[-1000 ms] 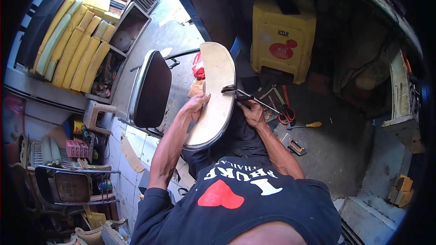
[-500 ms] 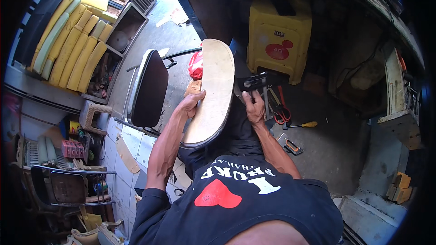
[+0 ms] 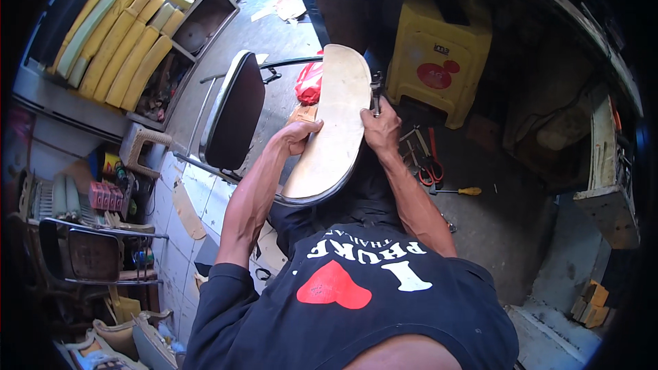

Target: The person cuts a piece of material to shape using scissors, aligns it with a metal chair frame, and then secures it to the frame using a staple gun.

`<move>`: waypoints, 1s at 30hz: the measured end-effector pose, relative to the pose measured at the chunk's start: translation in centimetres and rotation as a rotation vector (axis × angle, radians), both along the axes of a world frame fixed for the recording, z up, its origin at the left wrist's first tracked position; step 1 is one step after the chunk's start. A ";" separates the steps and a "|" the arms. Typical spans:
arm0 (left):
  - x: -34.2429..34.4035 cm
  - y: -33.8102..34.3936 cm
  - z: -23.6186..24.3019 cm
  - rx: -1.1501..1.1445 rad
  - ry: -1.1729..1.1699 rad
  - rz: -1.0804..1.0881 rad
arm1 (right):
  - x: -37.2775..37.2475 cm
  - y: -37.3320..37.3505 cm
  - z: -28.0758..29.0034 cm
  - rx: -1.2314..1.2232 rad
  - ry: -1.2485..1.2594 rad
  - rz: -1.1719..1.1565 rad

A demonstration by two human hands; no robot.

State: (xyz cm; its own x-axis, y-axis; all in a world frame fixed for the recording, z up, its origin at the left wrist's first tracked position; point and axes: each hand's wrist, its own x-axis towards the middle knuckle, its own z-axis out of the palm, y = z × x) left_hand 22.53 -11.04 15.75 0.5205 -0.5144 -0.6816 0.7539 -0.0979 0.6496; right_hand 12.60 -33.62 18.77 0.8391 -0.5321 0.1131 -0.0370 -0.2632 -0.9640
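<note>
My left hand [image 3: 298, 136] grips the straight left side of a pale wooden board [image 3: 329, 144] with rounded ends and a dark rim below it. My right hand [image 3: 380, 123] is at the board's right edge, thumb against it, closed on a dark metal clamp-like tool [image 3: 375, 88] that stands upright there. A red-and-white bag [image 3: 308, 81] and a light brown piece [image 3: 304, 114] lie beyond my left hand. Left of the board is a black metal-framed chair [image 3: 233, 113]. Red-handled scissors [image 3: 430, 173] and a yellow-handled screwdriver [image 3: 468, 191] lie on the floor to the right.
A yellow plastic stool [image 3: 439, 51] stands under a dark workbench at back right. Yellow foam slabs [image 3: 120, 55] are stacked on a cabinet at upper left. A folded chair [image 3: 89, 253] and furniture parts crowd the lower left. A wooden box [image 3: 603, 199] is at far right.
The tool was across the board's right edge, came off it rightward, and is now upright against that edge with my right hand. The board sits slightly farther from my body in the view.
</note>
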 end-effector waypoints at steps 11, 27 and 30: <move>0.4 -1.0 1.3 0.099 0.023 0.014 | 0.0 -0.4 1.0 -0.062 0.049 0.003; 0.5 -1.0 3.1 0.091 0.031 -0.087 | 0.8 -0.9 1.1 -0.076 0.163 0.023; 0.7 -1.2 1.1 0.153 -0.005 -0.051 | 0.6 -0.9 1.2 -0.102 0.204 0.012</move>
